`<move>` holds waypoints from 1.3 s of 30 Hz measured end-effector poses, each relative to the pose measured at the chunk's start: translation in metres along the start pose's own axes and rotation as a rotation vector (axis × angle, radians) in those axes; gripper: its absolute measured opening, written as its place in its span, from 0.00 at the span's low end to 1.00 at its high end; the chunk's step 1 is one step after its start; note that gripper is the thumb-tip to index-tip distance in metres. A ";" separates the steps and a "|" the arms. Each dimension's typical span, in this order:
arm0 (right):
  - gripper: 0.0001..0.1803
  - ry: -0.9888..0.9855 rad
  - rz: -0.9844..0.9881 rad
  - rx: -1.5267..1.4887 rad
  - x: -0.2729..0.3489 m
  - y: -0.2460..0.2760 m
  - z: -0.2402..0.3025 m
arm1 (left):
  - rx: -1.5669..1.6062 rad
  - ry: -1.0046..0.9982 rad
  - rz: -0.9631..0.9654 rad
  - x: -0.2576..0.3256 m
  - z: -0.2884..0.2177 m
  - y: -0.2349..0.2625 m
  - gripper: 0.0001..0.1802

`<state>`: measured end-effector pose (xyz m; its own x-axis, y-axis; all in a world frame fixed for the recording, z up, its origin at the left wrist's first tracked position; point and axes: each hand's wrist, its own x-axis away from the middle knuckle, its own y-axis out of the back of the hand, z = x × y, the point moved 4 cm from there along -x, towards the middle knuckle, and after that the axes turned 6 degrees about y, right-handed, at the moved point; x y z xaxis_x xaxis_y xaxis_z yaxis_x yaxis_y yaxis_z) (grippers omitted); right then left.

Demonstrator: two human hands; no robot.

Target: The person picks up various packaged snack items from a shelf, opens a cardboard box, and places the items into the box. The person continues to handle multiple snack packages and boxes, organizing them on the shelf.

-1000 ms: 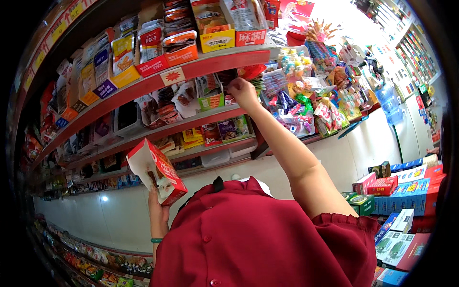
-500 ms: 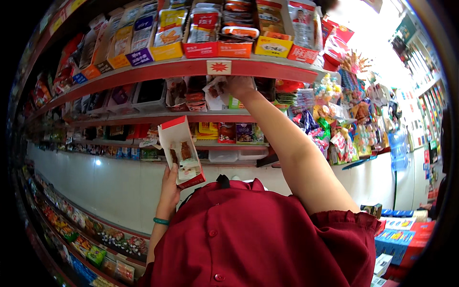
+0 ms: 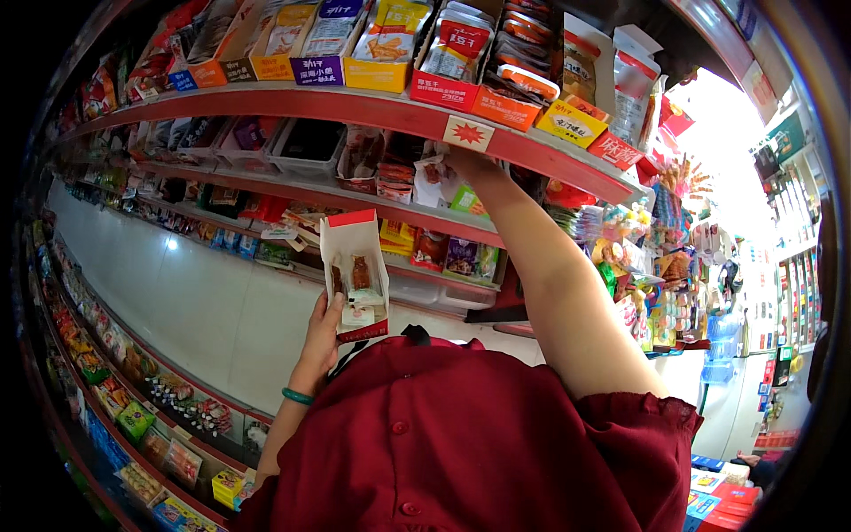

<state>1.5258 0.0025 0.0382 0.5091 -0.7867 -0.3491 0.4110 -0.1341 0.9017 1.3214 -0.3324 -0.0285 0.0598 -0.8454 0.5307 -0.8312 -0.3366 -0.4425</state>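
Observation:
My left hand (image 3: 321,344), with a green bangle at its wrist, grips a small open white carton (image 3: 349,234) with red trim by its lower left side. Inside it lie a few brown snack packets (image 3: 360,273) in clear wrapping. My right arm stretches up to the middle shelf, where my right hand (image 3: 472,167) reaches in below the upper shelf's red edge. Its fingers are hidden in shadow there. Beside it are a white paper-like box or wrapper (image 3: 429,182) with something brown in it, and a green packet (image 3: 468,202).
The upper shelf (image 3: 372,105) overhangs my right hand and carries boxes of bagged snacks. On the middle shelf stands a clear plastic tub (image 3: 306,160). Hanging toys and packets (image 3: 612,253) fill the right. Low shelves of goods (image 3: 133,417) run along the left.
My view has turned, so the shelves now slant down to the right. The carton stands more upright in my left hand. My right hand is still inside the middle shelf.

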 end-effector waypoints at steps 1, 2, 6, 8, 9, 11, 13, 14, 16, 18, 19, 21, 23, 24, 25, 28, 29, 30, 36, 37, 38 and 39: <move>0.24 0.012 -0.010 -0.017 -0.002 0.000 0.000 | 0.007 -0.002 -0.003 -0.004 0.004 0.004 0.31; 0.23 0.027 -0.026 -0.033 -0.003 -0.001 0.001 | 0.011 -0.008 -0.011 -0.005 0.006 0.007 0.32; 0.19 0.093 -0.089 0.019 -0.002 -0.006 -0.002 | 0.005 -0.003 -0.017 -0.008 0.011 0.011 0.34; 0.18 0.151 -0.147 0.148 0.001 -0.008 -0.003 | -0.005 0.001 -0.011 -0.011 0.010 0.010 0.34; 0.17 0.155 -0.110 0.151 0.002 -0.009 -0.004 | -0.002 0.011 -0.014 -0.011 0.008 0.008 0.34; 0.16 0.134 0.042 0.061 0.000 -0.005 0.008 | 0.010 0.029 -0.035 -0.008 0.006 0.006 0.34; 0.20 0.084 0.200 -0.034 0.004 0.005 0.020 | 0.016 0.024 -0.013 -0.009 0.006 0.007 0.35; 0.27 0.065 0.244 -0.046 0.006 0.009 0.022 | 0.016 0.021 0.001 -0.010 0.006 0.007 0.36; 0.35 0.051 0.271 -0.031 0.006 0.010 0.023 | 0.020 0.035 -0.027 -0.010 0.005 0.006 0.37; 0.35 0.057 0.238 0.018 0.005 0.009 0.021 | 0.023 0.044 -0.028 -0.011 0.005 0.007 0.38; 0.35 0.060 0.223 0.041 0.004 0.008 0.020 | 0.024 0.046 -0.016 -0.013 0.006 0.008 0.38; 0.35 0.066 0.195 0.076 0.006 0.006 0.019 | 0.024 0.045 -0.005 -0.016 0.007 0.011 0.39; 0.35 -0.005 0.227 -0.004 0.006 0.006 0.018 | 0.024 0.043 -0.006 -0.017 0.009 0.014 0.39; 0.36 -0.039 0.244 -0.044 0.006 0.007 0.019 | 0.027 0.039 0.004 -0.017 0.009 0.014 0.39; 0.37 0.000 0.237 0.011 0.005 0.006 0.019 | 0.031 0.034 0.014 -0.017 0.008 0.013 0.39; 0.40 0.071 0.200 0.096 0.004 -0.007 0.003 | 0.038 0.033 0.036 -0.018 0.007 0.012 0.38; 0.40 0.061 0.182 0.072 0.003 -0.019 -0.017 | 0.037 0.039 0.050 -0.020 0.006 0.010 0.37; 0.39 0.069 0.196 0.065 0.003 -0.023 -0.017 | 0.040 0.038 0.041 -0.021 0.007 0.012 0.37; 0.28 0.074 0.264 -0.097 0.001 -0.022 -0.004 | 0.043 0.028 0.021 -0.021 0.006 0.017 0.38; 0.25 0.059 0.233 -0.131 0.000 -0.022 -0.007 | 0.037 0.031 0.022 -0.023 0.008 0.018 0.38; 0.23 0.044 0.174 -0.127 0.000 -0.019 -0.003 | 0.032 0.033 0.020 -0.023 0.007 0.018 0.39; 0.22 0.015 0.147 -0.155 0.000 -0.016 0.000 | 0.027 0.033 0.009 -0.022 0.005 0.017 0.39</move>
<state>1.5191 0.0047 0.0241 0.5831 -0.7817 -0.2211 0.4419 0.0769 0.8938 1.3088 -0.3213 -0.0515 0.0340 -0.8345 0.5500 -0.8163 -0.3407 -0.4665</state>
